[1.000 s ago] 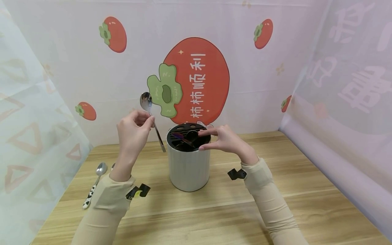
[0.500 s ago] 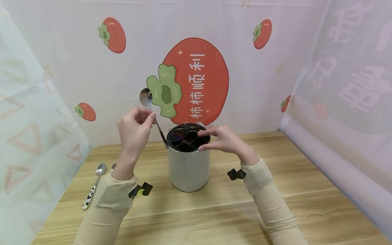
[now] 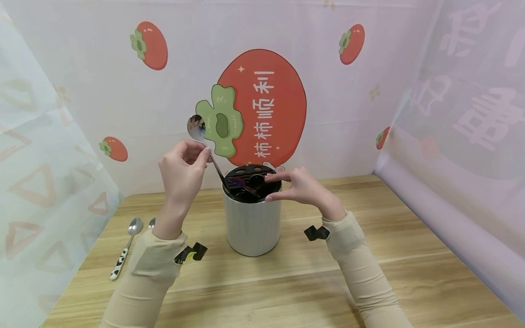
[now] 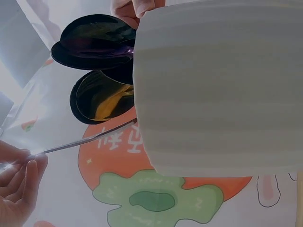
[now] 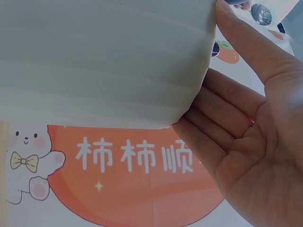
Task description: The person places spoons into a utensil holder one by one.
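Note:
My left hand point(image 3: 180, 177) pinches a silver spoon point(image 3: 197, 127) by its handle, bowl uppermost and tilted. The spoon's lower end dips at the left rim of a white cylindrical utensil holder point(image 3: 253, 230) with a black slotted top point(image 3: 246, 171). My right hand point(image 3: 304, 187) grips the holder's right rim, thumb at the near side and fingers around the far side; the right wrist view shows the fingers point(image 5: 227, 111) partly hidden behind the wall. Dark glossy spoons point(image 4: 102, 97) stand in the holder, their bowls sticking out of the top.
A spoon with a black-and-white spotted handle point(image 3: 120, 262) lies on the wooden table point(image 3: 254, 291) at the left. Beside it shows another spoon bowl point(image 3: 152, 222), mostly hidden by my left forearm. A printed persimmon backdrop point(image 3: 328, 114) stands behind the holder.
My left hand has moved slightly right and up, and the spoon's handle end has gone from beside the holder to over its left rim. My right hand has stayed put.

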`<state>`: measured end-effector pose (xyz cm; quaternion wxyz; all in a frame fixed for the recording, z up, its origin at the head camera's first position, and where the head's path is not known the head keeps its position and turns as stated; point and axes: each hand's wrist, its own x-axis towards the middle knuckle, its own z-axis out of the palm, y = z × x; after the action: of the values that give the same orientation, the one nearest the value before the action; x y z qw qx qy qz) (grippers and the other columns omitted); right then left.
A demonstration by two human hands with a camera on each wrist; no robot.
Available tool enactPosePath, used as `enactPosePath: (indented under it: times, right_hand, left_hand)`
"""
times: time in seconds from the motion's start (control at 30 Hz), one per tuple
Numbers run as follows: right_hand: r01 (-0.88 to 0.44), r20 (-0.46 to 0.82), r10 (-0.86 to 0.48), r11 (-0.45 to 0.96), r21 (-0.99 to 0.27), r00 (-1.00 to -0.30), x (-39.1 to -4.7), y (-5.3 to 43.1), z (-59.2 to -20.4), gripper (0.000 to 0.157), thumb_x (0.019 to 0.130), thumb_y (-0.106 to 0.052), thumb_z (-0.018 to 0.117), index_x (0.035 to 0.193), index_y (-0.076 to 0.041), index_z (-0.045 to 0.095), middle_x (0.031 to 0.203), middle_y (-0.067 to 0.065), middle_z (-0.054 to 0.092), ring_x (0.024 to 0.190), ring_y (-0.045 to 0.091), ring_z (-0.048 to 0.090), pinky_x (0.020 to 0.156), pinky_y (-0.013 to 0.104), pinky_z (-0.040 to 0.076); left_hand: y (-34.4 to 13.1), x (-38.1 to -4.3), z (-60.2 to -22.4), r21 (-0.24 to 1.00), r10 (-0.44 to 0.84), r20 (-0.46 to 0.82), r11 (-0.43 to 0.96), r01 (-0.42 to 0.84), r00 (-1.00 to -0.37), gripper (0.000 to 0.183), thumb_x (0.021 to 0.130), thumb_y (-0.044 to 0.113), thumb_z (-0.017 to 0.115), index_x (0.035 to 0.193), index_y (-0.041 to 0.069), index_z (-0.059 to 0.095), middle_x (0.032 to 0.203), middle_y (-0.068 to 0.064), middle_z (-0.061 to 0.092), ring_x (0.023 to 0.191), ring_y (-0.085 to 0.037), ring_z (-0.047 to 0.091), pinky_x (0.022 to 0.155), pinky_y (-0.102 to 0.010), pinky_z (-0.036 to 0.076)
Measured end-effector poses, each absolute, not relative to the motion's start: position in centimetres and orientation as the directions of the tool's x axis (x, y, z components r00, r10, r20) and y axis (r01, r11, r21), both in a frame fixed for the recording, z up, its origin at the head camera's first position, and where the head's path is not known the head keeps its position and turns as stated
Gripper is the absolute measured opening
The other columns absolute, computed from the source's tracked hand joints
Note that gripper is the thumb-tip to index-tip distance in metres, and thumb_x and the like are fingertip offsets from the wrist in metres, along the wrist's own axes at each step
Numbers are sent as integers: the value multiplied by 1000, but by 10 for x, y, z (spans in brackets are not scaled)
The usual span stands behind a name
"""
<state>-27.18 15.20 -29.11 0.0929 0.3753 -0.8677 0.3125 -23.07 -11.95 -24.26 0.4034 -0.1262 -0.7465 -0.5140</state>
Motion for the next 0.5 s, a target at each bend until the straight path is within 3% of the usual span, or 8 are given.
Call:
enactPosePath:
  times: [0.33,0.5]
  right_hand:
    - [-703,389,-591,528,-476,-707,-271,152,-290,52,71,-43,80,115,-19,70,112,-6,70,114,10,60,101,37,46]
    - [-702,388,-589,531,-474,-708,-271,152,-291,52,70,-43,80,115,-19,70,112,-6,70,113,10,60,101,38,47]
  left_hand:
    - [-117,-235,-248,654,-181,737,433,620,-651,9,84,8,70,85,0,69,75,-15,71,59,2,62,56,-14,52]
    - [-117,-236,-251,652,-150,727,457,605,-670,9,84,9,70,85,0,68,74,-13,71,61,-8,66,57,-14,53]
